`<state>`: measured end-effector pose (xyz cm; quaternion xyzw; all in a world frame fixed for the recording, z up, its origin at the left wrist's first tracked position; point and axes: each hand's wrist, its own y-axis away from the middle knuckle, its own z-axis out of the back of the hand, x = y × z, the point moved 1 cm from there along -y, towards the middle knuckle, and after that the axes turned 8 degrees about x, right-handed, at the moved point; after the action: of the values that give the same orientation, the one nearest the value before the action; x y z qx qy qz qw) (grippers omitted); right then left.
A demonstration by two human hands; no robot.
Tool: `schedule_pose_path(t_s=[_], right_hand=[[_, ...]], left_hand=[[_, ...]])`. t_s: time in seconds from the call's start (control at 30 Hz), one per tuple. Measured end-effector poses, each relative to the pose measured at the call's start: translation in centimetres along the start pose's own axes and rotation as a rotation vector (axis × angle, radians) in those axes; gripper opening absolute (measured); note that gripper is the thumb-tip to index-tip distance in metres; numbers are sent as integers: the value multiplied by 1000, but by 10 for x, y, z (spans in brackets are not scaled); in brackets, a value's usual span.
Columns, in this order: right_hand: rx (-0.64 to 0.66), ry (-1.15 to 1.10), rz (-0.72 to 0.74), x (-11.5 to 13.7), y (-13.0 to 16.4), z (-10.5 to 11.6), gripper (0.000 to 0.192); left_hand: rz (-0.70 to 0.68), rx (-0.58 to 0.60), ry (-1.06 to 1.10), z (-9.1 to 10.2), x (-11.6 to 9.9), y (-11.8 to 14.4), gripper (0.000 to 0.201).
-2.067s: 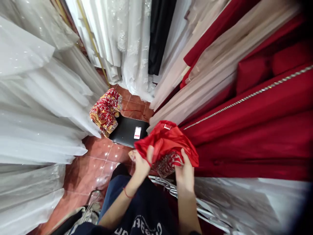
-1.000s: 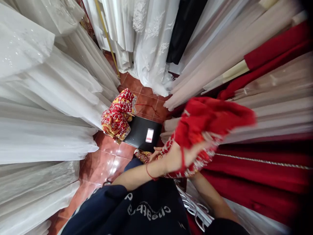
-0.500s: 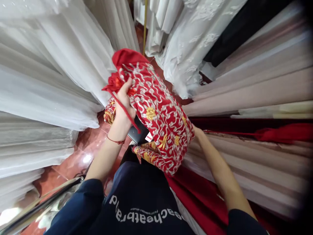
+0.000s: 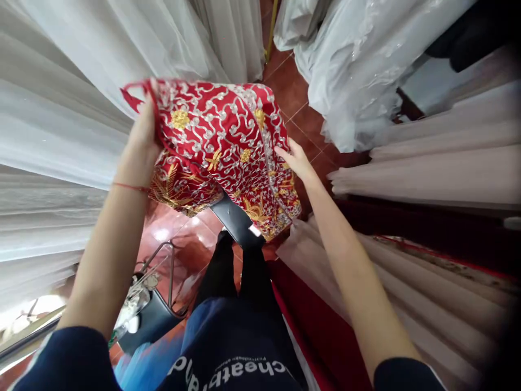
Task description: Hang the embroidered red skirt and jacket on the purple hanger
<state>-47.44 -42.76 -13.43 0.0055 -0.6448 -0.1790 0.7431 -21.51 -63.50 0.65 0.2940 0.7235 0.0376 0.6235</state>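
Note:
A red garment [image 4: 228, 127] with dense silver scrollwork and gold embroidered flowers is held up in front of me, partly folded, with its lower parts hanging down. My left hand [image 4: 142, 127] is closed on its upper left corner, where red ties [image 4: 132, 95] stick out; the fingertips are blurred. My right hand [image 4: 297, 160] grips the garment's right edge, with some fingers on the embroidered face and the rest hidden behind the cloth. Below the garment, a flat black object [image 4: 236, 220] with a small white patch is partly covered by it.
Long white dresses [image 4: 52, 108] hang close on the left, and more white gowns [image 4: 358, 70] hang ahead. Pale gowns [image 4: 439, 174] and dark red cloth [image 4: 313, 326] line the right. A black seat with a metal frame [image 4: 150, 320] stands lower left on the red tiled floor [image 4: 301, 103].
The garment has swung up and left and spread wider between my hands. My left hand has moved left and up; my right hand has moved up and left along the edge into view.

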Motion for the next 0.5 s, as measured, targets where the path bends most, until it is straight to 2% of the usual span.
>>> schedule_pose_path(t_s=[0.03, 0.07, 0.13, 0.2, 0.23, 0.3, 0.4, 0.5], right_hand=[[48, 73, -3, -10, 0, -5, 77], [105, 162, -13, -20, 2, -10, 94], [179, 366, -18, -38, 10, -20, 127], [168, 514, -14, -60, 20, -32, 146], [150, 547, -30, -73, 25, -40, 151], [127, 530, -126, -102, 35, -57, 157], [133, 356, -322, -141, 50, -88, 159], [179, 228, -339, -154, 58, -124, 147]], left_hand=[[14, 119, 1, 5, 14, 4, 38], [27, 190, -25, 9, 26, 8, 41], [24, 197, -75, 15, 38, 13, 32], [-41, 146, -117, 17, 40, 15, 14], [-100, 115, -128, 17, 39, 15, 11], [-223, 73, -135, 15, 36, 15, 18], [-313, 46, -149, 13, 34, 16, 26], [-368, 105, -166, 12, 34, 16, 22]])
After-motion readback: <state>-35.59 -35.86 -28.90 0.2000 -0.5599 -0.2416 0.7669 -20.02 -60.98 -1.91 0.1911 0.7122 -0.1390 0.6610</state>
